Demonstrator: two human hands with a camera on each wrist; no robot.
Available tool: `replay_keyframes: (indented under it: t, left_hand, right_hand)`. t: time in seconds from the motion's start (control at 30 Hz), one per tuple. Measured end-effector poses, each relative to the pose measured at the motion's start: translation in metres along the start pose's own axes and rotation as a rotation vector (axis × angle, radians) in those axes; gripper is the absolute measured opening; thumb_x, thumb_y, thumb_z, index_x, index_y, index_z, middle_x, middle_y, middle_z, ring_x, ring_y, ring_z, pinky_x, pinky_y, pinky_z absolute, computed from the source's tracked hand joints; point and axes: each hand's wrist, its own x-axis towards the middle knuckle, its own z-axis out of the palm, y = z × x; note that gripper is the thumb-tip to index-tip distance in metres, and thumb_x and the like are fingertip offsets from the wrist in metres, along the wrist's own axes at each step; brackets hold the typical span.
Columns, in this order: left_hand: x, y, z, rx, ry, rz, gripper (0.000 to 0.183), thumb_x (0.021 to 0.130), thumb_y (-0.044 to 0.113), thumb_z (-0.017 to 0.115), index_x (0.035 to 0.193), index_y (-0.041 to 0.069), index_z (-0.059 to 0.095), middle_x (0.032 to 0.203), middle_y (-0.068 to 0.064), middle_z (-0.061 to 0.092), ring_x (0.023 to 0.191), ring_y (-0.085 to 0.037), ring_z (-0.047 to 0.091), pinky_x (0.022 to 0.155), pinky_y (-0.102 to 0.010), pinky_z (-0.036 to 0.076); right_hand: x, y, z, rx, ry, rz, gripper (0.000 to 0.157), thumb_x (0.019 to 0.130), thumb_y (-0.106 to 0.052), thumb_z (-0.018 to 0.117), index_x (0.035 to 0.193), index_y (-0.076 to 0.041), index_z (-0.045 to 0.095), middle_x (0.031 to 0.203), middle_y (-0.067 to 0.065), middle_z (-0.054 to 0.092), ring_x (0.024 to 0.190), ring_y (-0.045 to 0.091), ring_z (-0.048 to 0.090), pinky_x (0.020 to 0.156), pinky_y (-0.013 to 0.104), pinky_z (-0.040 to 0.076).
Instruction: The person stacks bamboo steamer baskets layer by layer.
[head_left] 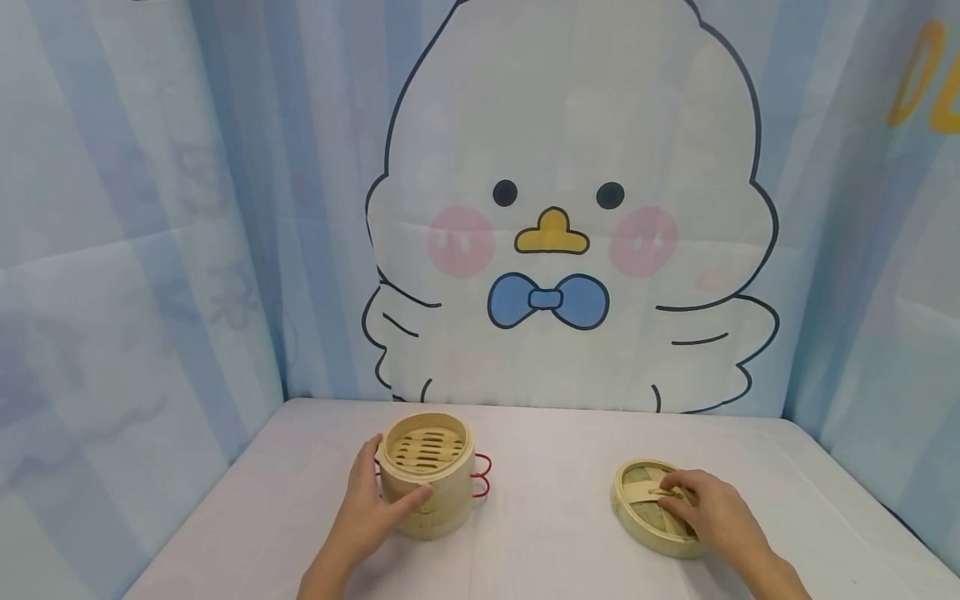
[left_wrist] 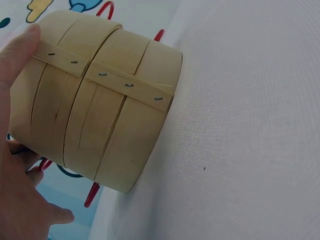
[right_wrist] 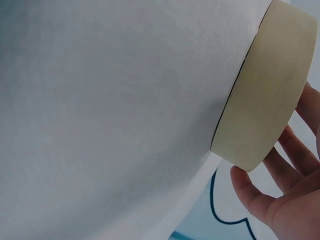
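Observation:
On the left of the table in the head view stands a small two-tier bamboo steamer, its slatted top tier uncovered. My left hand holds it from the left, thumb at the near side of the upper rim, fingers around the far side. The left wrist view shows the stapled bands of the steamer and the thumb against its upper edge. Farther right, a round woven bamboo lid lies on the table. My right hand pinches the strap handle on its top. The lid's side fills the right wrist view's upper right.
Red cord loops stick out from the steamer's right side. Under everything lies a white cloth-covered table. A fabric backdrop with a cartoon bird rises behind the table, and striped curtains flank it.

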Motion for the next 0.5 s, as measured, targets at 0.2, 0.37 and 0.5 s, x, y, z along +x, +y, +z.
replay_keyframes:
  t: [0.2, 0.37, 0.5]
  left_hand:
    - [-0.0003, 0.0008, -0.0005, -0.003, 0.000, 0.001, 0.111, 0.070, 0.060, 0.071, 0.146, 0.006, 0.012, 0.148, -0.019, 0.020, 0.131, -0.037, 0.026, 0.102, -0.060, 0.025]
    - [-0.0008, 0.0011, -0.0007, -0.004, -0.002, -0.006, 0.111, 0.070, 0.061, 0.071, 0.146, 0.006, 0.011, 0.148, -0.019, 0.020, 0.131, -0.037, 0.026, 0.102, -0.060, 0.025]
    - [-0.0011, 0.0012, -0.0009, -0.007, 0.000, -0.006, 0.111, 0.070, 0.061, 0.071, 0.146, 0.006, 0.011, 0.148, -0.019, 0.020, 0.131, -0.037, 0.026, 0.102, -0.060, 0.025]
  right_hand:
    - [-0.0001, 0.0013, -0.0018, 0.002, 0.014, -0.019, 0.019, 0.078, -0.028, 0.075, 0.091, -0.015, 0.067, 0.105, 0.015, 0.064, 0.103, 0.042, 0.055, 0.084, 0.056, 0.043]
    - [-0.0011, -0.0001, -0.0038, 0.001, 0.021, -0.018, 0.021, 0.079, -0.029, 0.074, 0.092, -0.014, 0.068, 0.105, 0.014, 0.063, 0.103, 0.041, 0.055, 0.084, 0.056, 0.044]
    - [-0.0006, -0.0015, -0.0047, -0.002, 0.041, -0.022, 0.020, 0.079, -0.029, 0.074, 0.092, -0.014, 0.068, 0.104, 0.014, 0.064, 0.103, 0.041, 0.055, 0.084, 0.056, 0.043]
